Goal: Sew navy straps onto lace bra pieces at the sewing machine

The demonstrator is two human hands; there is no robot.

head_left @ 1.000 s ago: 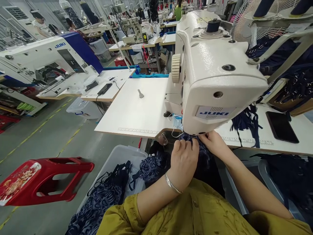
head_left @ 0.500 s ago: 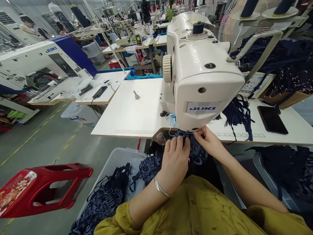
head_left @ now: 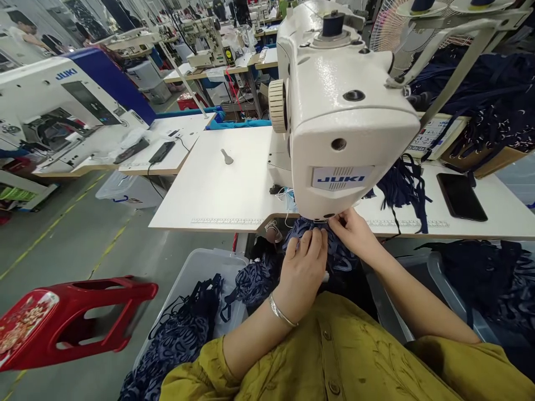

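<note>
A navy garment [head_left: 343,257] with a paler swirl pattern lies under the head of the white sewing machine [head_left: 355,139]; its far edge is hidden there. My left hand [head_left: 301,275], with a silver bangle at the wrist, rests over the near side of the cloth, fingers bent down and together on it. On the other side, my right hand [head_left: 354,231] pinches the cloth close beneath the machine head, thumb and fingertips together. The needle area is mostly hidden. More patterned fabric [head_left: 254,284] hangs left of my left hand, over the edge of a clear plastic bin [head_left: 217,257].
The white table [head_left: 225,195] carries a small metal piece [head_left: 227,157] at left. Right of the machine lie navy straps [head_left: 403,192] and a black phone [head_left: 462,196]. A grey bin [head_left: 445,278] with dark garments stands at right, a red stool [head_left: 104,312] at left.
The whole view has shifted slightly, so the machine and table sit higher and further left. My left hand's fingers have spread a little over the cloth; my right hand stays at the machine head.
</note>
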